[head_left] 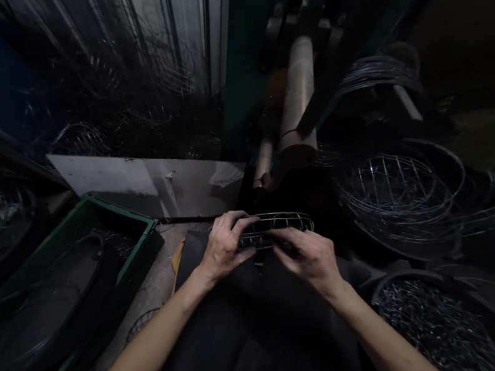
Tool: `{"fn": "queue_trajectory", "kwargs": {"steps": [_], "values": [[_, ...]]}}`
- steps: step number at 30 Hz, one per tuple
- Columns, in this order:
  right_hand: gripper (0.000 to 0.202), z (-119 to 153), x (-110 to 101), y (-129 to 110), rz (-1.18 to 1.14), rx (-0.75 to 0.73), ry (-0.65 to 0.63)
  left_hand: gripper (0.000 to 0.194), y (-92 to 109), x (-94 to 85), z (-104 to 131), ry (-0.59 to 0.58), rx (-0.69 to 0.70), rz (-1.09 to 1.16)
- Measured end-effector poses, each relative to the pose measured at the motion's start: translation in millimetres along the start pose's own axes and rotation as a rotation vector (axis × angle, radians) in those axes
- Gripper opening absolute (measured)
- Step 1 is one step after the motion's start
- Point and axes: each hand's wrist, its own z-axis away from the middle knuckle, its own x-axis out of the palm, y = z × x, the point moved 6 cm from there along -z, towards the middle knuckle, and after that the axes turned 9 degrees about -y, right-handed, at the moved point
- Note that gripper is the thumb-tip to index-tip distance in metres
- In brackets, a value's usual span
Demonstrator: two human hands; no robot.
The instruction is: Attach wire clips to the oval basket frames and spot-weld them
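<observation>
A round wire frame (288,216) of thin shiny metal is held between both hands, above the dark apron over my lap. My left hand (226,244) grips its left side, fingers over the top wire and thumb below. On the right side, my right hand (309,254) has its fingers bent against the near wires; its fingertips are partly lost in shadow, so any small piece between them cannot be made out.
A green crate (136,242) with a black tray stands at left. Wire grids and rings (394,183) lie at right above a tub of short metal pieces (433,313). Machine cylinders (300,88) and a white panel (142,181) are ahead.
</observation>
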Motion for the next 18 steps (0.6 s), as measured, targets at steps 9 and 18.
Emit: {"fn": "queue_trajectory", "kwargs": {"steps": [9, 18], "values": [[0.020, -3.3, 0.5, 0.8, -0.051, 0.087, 0.005, 0.052, -0.1, 0.2, -2.3, 0.059, 0.018, 0.027], [0.021, -1.7, 0.8, 1.0, -0.082, 0.151, 0.026, 0.053, -4.7, -1.9, -5.2, 0.079, 0.016, 0.078]]}}
